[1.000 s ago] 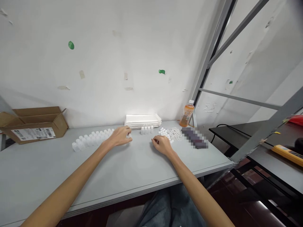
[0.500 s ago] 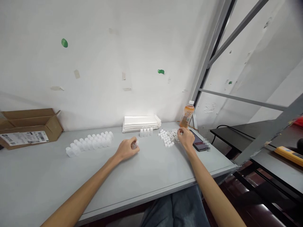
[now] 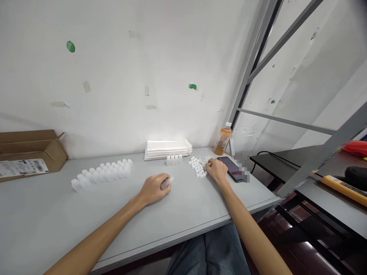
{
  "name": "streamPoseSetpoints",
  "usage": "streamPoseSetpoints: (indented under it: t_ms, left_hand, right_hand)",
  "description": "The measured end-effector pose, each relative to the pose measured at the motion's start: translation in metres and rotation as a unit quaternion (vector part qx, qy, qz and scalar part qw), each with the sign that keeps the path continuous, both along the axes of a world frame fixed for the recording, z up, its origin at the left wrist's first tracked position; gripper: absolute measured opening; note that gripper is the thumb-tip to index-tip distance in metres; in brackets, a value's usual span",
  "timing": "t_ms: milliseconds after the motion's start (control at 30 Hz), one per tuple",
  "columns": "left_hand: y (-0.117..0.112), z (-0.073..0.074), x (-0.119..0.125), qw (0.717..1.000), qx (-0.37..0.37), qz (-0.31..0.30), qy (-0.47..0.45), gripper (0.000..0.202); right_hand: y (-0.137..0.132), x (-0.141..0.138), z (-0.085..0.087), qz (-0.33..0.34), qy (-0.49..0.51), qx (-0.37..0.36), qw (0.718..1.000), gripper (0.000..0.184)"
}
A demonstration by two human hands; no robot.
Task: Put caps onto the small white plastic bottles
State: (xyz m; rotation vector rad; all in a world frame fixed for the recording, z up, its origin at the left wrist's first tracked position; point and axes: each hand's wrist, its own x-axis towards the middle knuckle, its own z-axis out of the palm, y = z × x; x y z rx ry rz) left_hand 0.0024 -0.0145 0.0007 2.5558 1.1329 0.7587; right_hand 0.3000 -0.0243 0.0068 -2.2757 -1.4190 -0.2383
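Note:
My left hand (image 3: 155, 188) rests on the grey table (image 3: 57, 225), fingers closed round a small translucent plastic bottle (image 3: 166, 183) lying on its side. My right hand (image 3: 217, 170) reaches into a heap of small white caps (image 3: 197, 167), with fingertips pinched together; what they pinch is too small to make out. A long double row of empty little bottles (image 3: 101, 174) stands to the left. Several capped bottles (image 3: 173, 159) stand further back.
A stack of white trays (image 3: 166, 148) lies against the wall. An orange drink bottle (image 3: 222, 139) and a dark phone (image 3: 233, 169) are at the right. An open cardboard box (image 3: 27, 152) sits far left. Grey metal shelving struts (image 3: 249, 76) rise at right.
My left hand drew a bottle from the row's end back toward me. My right hand went out to the right side of the cap heap, then came back a little onto it.

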Motion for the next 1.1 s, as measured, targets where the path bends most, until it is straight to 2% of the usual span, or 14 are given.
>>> streamPoseSetpoints:
  t_ms: [167, 367, 700, 900, 1000, 1100]
  left_hand:
    - [-0.0002, -0.0013, 0.0003, 1.000, 0.008, -0.006, -0.002, 0.017]
    - [-0.0018, -0.0013, 0.0007, 1.000, 0.010, -0.016, 0.011, 0.017]
    - [-0.0023, -0.0001, 0.0010, 1.000, 0.011, -0.020, 0.016, 0.017]
    - [-0.0029, -0.0001, 0.0010, 1.000, 0.012, -0.023, 0.015, 0.016]
    - [-0.0039, 0.0004, 0.0008, 1.000, 0.009, -0.022, 0.016, 0.016]
    - [-0.0043, 0.0010, 0.0005, 1.000, 0.004, -0.021, 0.016, 0.016]
  right_hand:
    - [-0.0007, -0.0033, 0.0002, -0.039, 0.003, 0.008, 0.999, 0.028]
    - [0.0007, 0.0005, -0.0018, -0.039, 0.016, -0.006, 0.999, 0.021]
    - [0.0005, 0.0012, -0.0013, -0.017, 0.098, 0.125, 0.987, 0.015]
    - [0.0019, 0.0019, 0.0003, -0.008, 0.145, 0.173, 0.974, 0.016]
    - [0.0026, 0.0033, 0.0013, 0.007, 0.175, 0.208, 0.962, 0.019]
    - [0.0033, 0.0048, 0.0022, 0.045, 0.243, 0.250, 0.936, 0.023]
